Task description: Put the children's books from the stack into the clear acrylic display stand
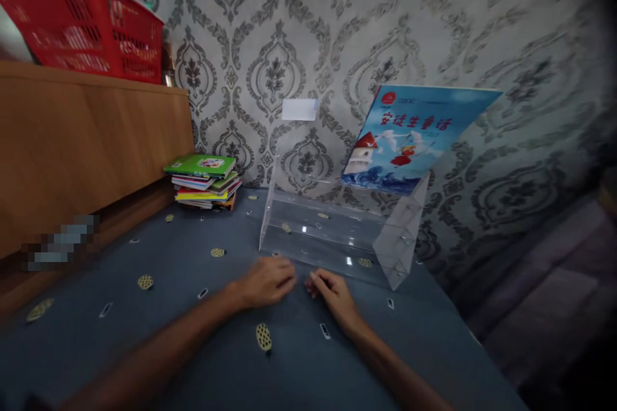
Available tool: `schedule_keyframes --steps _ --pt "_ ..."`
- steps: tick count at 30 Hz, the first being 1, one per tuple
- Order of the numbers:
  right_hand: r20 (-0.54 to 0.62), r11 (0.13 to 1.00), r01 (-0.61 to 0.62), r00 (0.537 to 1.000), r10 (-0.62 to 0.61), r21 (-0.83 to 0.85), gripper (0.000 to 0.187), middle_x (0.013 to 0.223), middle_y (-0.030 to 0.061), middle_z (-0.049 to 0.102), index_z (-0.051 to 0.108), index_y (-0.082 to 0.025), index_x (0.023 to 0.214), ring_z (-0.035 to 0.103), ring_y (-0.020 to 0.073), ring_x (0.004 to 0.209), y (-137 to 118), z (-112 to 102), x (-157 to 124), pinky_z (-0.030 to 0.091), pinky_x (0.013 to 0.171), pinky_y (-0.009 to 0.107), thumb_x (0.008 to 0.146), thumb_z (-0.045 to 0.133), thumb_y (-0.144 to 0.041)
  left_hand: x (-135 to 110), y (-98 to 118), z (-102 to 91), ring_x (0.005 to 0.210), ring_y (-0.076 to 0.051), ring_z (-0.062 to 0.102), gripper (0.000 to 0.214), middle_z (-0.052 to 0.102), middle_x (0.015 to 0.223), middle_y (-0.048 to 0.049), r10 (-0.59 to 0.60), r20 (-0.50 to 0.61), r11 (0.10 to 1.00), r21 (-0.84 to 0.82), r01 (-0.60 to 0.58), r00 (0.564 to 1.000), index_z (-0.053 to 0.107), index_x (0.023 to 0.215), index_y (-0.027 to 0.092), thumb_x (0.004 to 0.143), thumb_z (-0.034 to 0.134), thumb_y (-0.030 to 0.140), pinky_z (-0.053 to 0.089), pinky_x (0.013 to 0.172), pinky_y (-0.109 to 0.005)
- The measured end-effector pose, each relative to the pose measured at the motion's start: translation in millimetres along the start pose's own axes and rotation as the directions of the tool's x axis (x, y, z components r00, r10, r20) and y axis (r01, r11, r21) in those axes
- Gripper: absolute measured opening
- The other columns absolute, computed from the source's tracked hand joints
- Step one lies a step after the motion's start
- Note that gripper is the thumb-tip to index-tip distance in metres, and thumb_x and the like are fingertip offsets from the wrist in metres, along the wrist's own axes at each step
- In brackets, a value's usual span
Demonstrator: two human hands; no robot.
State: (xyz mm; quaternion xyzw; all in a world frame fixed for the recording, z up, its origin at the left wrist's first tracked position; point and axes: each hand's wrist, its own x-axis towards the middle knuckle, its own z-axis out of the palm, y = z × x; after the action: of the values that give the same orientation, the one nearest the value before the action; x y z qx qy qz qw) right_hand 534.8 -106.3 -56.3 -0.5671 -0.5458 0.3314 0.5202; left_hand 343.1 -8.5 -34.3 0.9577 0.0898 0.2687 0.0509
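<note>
My left hand (pixel 264 281) rests knuckles-up on the blue patterned cloth (pixel 193 347), fingers curled under. My right hand (pixel 332 292) lies beside it, fingers bent and pressed together; nothing shows in either hand. Both sit just in front of a clear acrylic display rack (pixel 337 231) that stands against the wall. A blue picture book (pixel 409 135) with a lighthouse cover leans in the rack's upper tier at the right. A stack of several thin colourful books (pixel 206 181), green one on top, lies at the back left.
A wooden headboard-like panel (pixel 87 141) runs along the left, with a red plastic basket (pixel 87 26) on top. Patterned grey wallpaper (pixel 337 26) backs the scene. The cloth-covered surface ends at the right, where the floor (pixel 544 308) drops away.
</note>
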Motion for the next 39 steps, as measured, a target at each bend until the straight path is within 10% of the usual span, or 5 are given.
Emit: schedule_keyframes --steps 6,10,14,28,39 --pt "0.011 0.999 -0.037 0.999 0.037 -0.003 0.060 0.067 0.0043 0.063 0.066 -0.018 0.068 0.056 0.0165 0.060 0 0 -1 0.046 0.061 0.030 0.078 0.058 -0.077 -6 -104 -96.4 0.093 -0.021 0.062 0.031 0.068 0.097 -0.0089 -0.464 -0.353 0.757 0.317 0.571 0.812 0.065 0.094 0.017 0.102 0.038 0.030 0.047 0.085 -0.031" --pt "0.021 0.999 -0.035 0.999 0.035 -0.006 0.059 0.066 0.0040 0.062 0.065 -0.019 0.067 0.055 0.0167 0.060 0 1 -2 0.046 0.061 0.030 0.079 0.057 -0.076 8 -166 -130.9 0.121 -0.034 0.053 0.036 0.060 0.127 -0.0221 -0.565 -0.414 0.584 0.411 0.700 0.714 0.057 0.124 0.009 0.097 0.045 0.028 0.043 0.100 -0.046" --pt "0.025 0.999 -0.053 0.998 0.053 0.003 0.060 0.066 0.0036 0.061 0.063 -0.019 0.067 0.055 0.0164 0.061 0 2 -3 0.046 0.061 0.029 0.080 0.055 -0.077 27 -199 -136.6 0.132 -0.036 0.047 0.039 0.055 0.140 -0.0212 -0.602 -0.340 0.536 0.499 0.681 0.723 0.054 0.132 0.013 0.097 0.047 0.028 0.037 0.106 -0.053" --pt "0.035 0.998 -0.060 0.998 0.061 -0.016 0.052 0.068 0.0029 0.059 0.063 -0.020 0.069 0.054 0.0165 0.063 -5 0 -5 0.044 0.062 0.029 0.088 0.053 -0.067 64 -225 -165.5 0.108 -0.033 0.065 0.035 0.071 0.116 -0.0191 -0.684 -0.021 0.480 0.740 0.471 0.729 0.067 0.111 0.012 0.095 0.042 0.031 0.047 0.091 -0.040" --pt "0.039 0.998 -0.058 0.998 0.059 -0.024 0.048 0.067 0.0029 0.060 0.063 -0.020 0.069 0.055 0.0170 0.063 -7 1 -5 0.045 0.062 0.029 0.088 0.054 -0.063 7 -207 -195.1 0.116 -0.031 0.063 0.039 0.063 0.134 -0.0136 -0.705 -0.025 0.456 0.749 0.480 0.709 0.062 0.125 0.017 0.094 0.040 0.028 0.049 0.091 -0.038"
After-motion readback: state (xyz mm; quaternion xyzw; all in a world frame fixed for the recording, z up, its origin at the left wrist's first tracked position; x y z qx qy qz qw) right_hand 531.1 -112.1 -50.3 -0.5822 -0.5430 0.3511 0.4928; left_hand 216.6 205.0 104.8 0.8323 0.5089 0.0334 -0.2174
